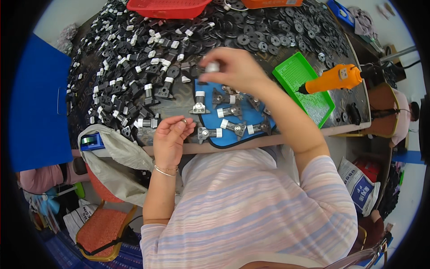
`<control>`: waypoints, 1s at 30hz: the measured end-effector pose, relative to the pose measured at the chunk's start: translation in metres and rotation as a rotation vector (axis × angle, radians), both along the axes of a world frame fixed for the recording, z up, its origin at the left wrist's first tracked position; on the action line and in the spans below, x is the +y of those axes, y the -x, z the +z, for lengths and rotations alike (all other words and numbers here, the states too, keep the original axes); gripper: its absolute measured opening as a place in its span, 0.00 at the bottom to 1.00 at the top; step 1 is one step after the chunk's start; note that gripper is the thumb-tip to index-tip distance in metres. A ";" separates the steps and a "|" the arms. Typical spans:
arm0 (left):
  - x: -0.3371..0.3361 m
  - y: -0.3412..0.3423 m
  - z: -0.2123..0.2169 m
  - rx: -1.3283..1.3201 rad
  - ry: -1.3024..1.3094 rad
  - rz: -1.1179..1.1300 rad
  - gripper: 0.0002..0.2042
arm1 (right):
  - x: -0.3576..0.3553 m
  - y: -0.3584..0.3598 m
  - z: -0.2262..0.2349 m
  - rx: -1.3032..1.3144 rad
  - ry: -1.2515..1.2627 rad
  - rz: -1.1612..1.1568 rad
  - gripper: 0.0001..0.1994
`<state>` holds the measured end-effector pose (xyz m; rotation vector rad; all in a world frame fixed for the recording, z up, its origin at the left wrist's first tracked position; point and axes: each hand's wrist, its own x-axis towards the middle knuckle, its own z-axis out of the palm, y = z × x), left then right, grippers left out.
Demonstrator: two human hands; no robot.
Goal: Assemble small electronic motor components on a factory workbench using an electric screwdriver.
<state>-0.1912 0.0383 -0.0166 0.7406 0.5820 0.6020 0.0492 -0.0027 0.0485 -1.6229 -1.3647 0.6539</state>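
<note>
My left hand is closed in a pinch near the table's front edge, with a small shiny metal piece between thumb and fingertips. Further forward, my right hand grips a black plastic part with a white end; motion blurs it. Below that hand lies a blue mat. Several black T-shaped parts with white ends, such as one T-shaped part, rest on it, each with a round metal piece at its centre. Small metal pieces lie on the mat, partly hidden by my right forearm.
Loose black-and-white parts cover the table's left side, and black discs its far right. A red basket stands at the back. An orange electric screwdriver reaches over a green tray. A whitish sack hangs at the left edge.
</note>
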 end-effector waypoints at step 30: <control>-0.026 -0.044 0.010 0.037 -0.069 -0.180 0.09 | -0.152 0.002 -0.054 -0.386 0.054 -0.301 0.10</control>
